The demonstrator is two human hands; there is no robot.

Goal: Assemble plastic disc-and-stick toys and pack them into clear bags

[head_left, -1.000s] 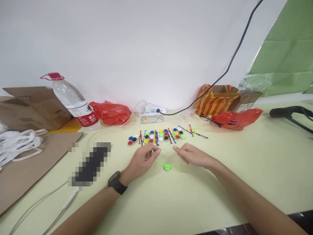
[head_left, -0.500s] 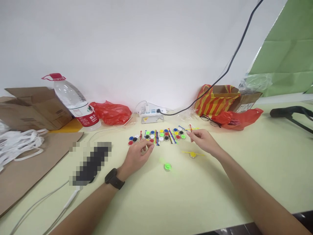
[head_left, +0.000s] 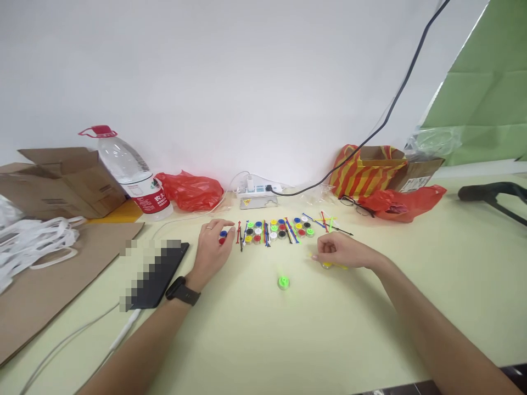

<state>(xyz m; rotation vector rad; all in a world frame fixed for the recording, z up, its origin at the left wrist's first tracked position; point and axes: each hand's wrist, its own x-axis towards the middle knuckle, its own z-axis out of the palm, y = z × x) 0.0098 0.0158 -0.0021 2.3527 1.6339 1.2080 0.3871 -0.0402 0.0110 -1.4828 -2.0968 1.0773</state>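
Observation:
My left hand [head_left: 212, 247] curves around the left end of the row, thumb and forefinger apart beside a blue-topped disc [head_left: 223, 233] and a red-topped disc [head_left: 222, 241]. It partly hides that group. My right hand [head_left: 343, 250] is closed, its fingertips pressed together over one end of a yellow spinner [head_left: 326, 265], a clear round base with a long yellow arrow. Whether the fingertips grip the arrow is hidden. A bright green spinner [head_left: 284, 282] sits between the hands, its arrow blurred. Behind it lie several colored discs [head_left: 274, 229] and bundled plastic arrows [head_left: 291, 230].
Loose arrows [head_left: 327, 222] cross each other behind my right hand. A power strip [head_left: 258, 190] stands by the wall. At left are a large bottle [head_left: 144, 193], a phone-like black device [head_left: 167, 280] and cardboard [head_left: 78, 258]. Glasses [head_left: 357, 206] and a red bag [head_left: 405, 203] are at right.
My left hand has moved left, opening around the end discs. My right hand has come down from the loose arrows to the yellow spinner.

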